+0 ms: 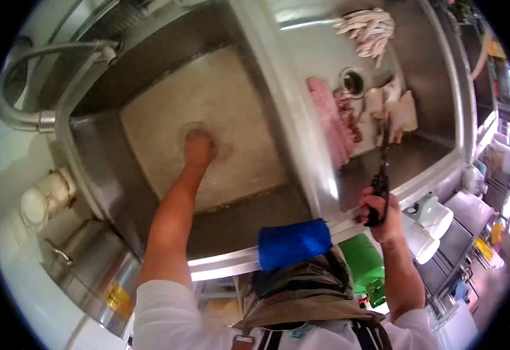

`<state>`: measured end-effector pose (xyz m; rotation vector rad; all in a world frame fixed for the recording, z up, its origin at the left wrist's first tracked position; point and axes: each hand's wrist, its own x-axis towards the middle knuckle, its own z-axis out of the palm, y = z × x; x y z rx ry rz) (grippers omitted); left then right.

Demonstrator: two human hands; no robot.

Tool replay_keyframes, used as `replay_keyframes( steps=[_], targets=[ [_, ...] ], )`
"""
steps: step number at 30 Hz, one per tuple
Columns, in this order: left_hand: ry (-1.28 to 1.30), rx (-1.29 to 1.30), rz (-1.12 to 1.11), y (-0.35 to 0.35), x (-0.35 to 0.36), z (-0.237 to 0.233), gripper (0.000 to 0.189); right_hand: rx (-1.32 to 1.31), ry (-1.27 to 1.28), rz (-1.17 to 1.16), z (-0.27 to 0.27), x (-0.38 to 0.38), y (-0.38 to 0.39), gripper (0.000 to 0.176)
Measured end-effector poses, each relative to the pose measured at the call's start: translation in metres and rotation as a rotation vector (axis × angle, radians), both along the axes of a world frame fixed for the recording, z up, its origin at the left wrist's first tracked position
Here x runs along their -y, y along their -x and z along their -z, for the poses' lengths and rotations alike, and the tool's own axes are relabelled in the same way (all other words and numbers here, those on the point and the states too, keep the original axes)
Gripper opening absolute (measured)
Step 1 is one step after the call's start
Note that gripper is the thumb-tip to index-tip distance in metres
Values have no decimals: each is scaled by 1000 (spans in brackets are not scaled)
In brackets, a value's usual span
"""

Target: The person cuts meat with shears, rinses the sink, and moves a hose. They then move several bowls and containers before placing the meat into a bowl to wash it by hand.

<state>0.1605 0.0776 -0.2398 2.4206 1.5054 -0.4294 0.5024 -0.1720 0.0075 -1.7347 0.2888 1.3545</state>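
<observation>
My left hand (198,149) reaches down to the floor of the left sink basin (237,99), at the round drain. Cloudy water seems to cover that spot, and my fingers do not show clearly. My right hand (383,217) is closed around the black handles of a pair of scissors (383,169) over the front rim of the right basin. The dark blades point away from me, their tips at pale pieces of raw meat (405,111). Left of these lie a pink slab of meat (325,116) and darker red scraps (347,119).
A pile of pale chicken feet (369,29) lies at the back of the right basin, behind an open drain (352,81). A steel divider (290,87) separates the basins. A blue cloth (294,244) hangs over the front rim. A curved faucet pipe (13,108) stands left.
</observation>
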Motion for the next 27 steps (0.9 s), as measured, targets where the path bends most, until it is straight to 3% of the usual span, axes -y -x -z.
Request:
replay_keyframes(
  steps=[1,3,5,7,13,16,19,24,27],
  targets=[
    [-39,-25,24,-7,1,-11,23,-14,-26,35,-6,-2,0,21],
    [-66,140,-63,20,-1,29,25,28,-22,25,-3,0,3,22],
    [-70,315,-106,34,5,35,28,44,-49,-5,-2,5,2,24],
    [-81,500,-109,35,-2,11,32,83,-7,6,-5,4,4,24],
    [216,463,-121,49,-22,29,32,71,-23,19,-7,4,6,28],
    [96,343,-87,40,-20,19,27,82,-27,33,-8,5,9,27],
    [-65,171,280,47,-20,55,24,80,-14,41,-7,9,9,27],
    [-31,131,93,13,-9,13,24,89,13,4,-8,3,9,27],
    [-49,41,91,11,-10,21,24,81,-6,-5,-8,1,9,26]
  ],
)
